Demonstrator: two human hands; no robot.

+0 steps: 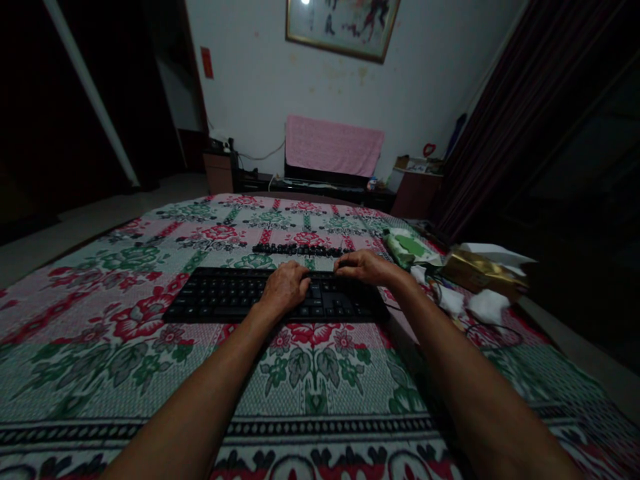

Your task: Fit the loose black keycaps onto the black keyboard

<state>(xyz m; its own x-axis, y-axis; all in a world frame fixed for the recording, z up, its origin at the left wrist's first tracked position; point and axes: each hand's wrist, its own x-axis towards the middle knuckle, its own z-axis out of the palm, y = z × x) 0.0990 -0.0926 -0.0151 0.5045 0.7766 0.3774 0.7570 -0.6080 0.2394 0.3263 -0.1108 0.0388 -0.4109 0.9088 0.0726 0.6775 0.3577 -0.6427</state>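
Observation:
A black keyboard [220,295] lies on a floral bed cover [125,353]. My left hand [285,288] rests on the keyboard's middle with its fingers curled down onto the keys. My right hand [363,267] is at the keyboard's far edge, right of centre, fingers bent and pinched together at the tips; what they hold, if anything, is too small to see. Just beyond the keyboard a row of loose black keycaps [297,250] is lined up on the cover.
A green and white packet [410,248], a gold box [477,272], white wads [487,307] and a black cable [493,330] lie at the bed's right edge. Beyond the bed stands a low cabinet with a pink cloth [333,145] draped over it.

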